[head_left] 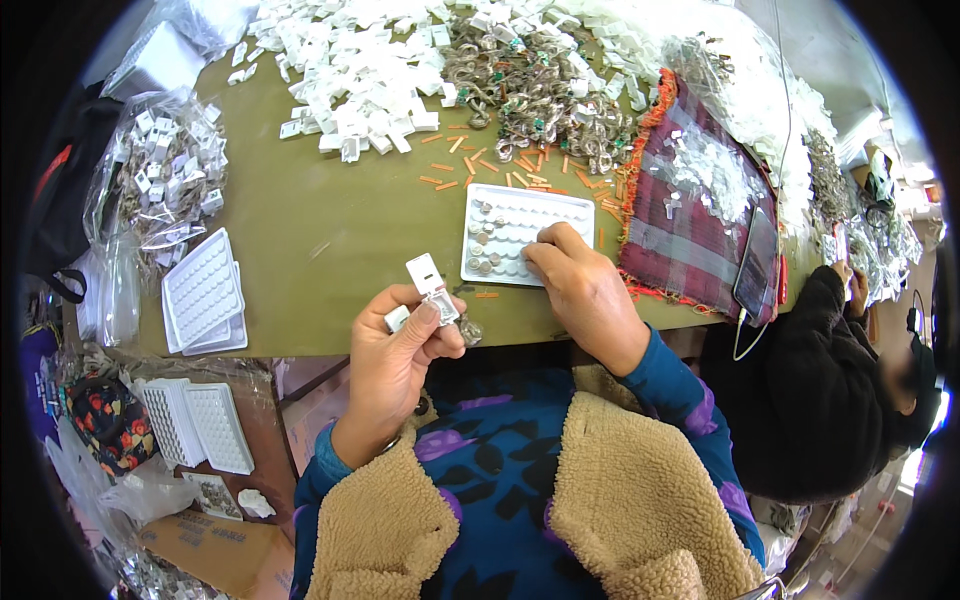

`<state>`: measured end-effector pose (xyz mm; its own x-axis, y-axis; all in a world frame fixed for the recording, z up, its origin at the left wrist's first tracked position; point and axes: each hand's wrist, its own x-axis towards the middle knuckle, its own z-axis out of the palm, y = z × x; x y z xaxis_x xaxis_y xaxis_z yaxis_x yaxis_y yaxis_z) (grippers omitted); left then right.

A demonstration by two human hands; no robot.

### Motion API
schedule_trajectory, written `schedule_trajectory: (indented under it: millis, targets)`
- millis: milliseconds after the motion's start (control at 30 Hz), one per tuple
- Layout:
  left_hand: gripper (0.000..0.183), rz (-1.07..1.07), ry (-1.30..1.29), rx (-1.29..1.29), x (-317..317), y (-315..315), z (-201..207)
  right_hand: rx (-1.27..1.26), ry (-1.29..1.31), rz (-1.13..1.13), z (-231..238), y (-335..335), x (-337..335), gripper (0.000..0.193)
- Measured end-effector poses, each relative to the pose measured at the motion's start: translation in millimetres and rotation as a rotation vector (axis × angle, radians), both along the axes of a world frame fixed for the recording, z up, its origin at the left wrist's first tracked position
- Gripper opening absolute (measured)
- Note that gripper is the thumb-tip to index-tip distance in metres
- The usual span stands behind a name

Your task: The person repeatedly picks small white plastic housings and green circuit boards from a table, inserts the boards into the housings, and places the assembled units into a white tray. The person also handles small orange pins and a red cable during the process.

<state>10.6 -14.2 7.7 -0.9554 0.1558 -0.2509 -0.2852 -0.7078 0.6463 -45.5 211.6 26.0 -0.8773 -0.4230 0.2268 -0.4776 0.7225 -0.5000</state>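
My left hand (pixel 392 360) is closed round a small white plastic case (pixel 424 276), whose lid stands open above the thumb. A second white piece (pixel 397 318) sits between the same fingers, and a coil of thin cable (pixel 469 330) hangs beside them. Over the right part of a white moulded tray (pixel 478 200), my right hand (pixel 590 295) bends down with its fingertips pinched together. Whatever they hold, if anything, is hidden. Small round silvery discs (pixel 484 266) lie in hollows on the tray's left side; several other hollows hold nothing.
White cases (pixel 350 85) and coiled cables (pixel 540 90) are heaped at the back. Orange strips (pixel 470 165) lie scattered behind the tray. To the right are a checkered cloth (pixel 690 230) and a phone (pixel 755 265); stacked trays (pixel 205 290) stand left. A person (pixel 810 390) sits at the right.
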Motion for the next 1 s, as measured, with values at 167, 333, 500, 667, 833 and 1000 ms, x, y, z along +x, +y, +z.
schedule_trajectory:
  millis: [167,333,500,667,833,1000]
  targets:
    - [0.021,-0.048,-0.055,0.093,2.6,3.6,0.2,-0.262,-0.016,-0.004,12.5,-10.8,8.8,0.017]
    - [0.02,-0.086,-0.056,0.105,12.7,10.3,0.4,-0.497,0.006,0.12,22.1,-34.7,38.9,0.02]
    - [0.02,-0.095,-0.065,0.114,21.4,10.9,0.8,-0.522,-0.043,0.181,20.2,-41.5,46.5,0.03]
    - [0.021,-0.09,-0.043,0.154,24.4,10.3,3.5,-0.597,-0.023,0.143,25.6,-34.3,46.3,0.034]
    - [0.018,-0.084,-0.02,0.078,20.9,11.1,6.0,-0.538,0.227,0.242,13.4,-44.4,36.2,0.04]
    - [0.016,-0.04,-0.072,-0.136,15.1,11.2,10.4,-0.479,0.385,0.268,0.2,-45.3,33.5,0.041]
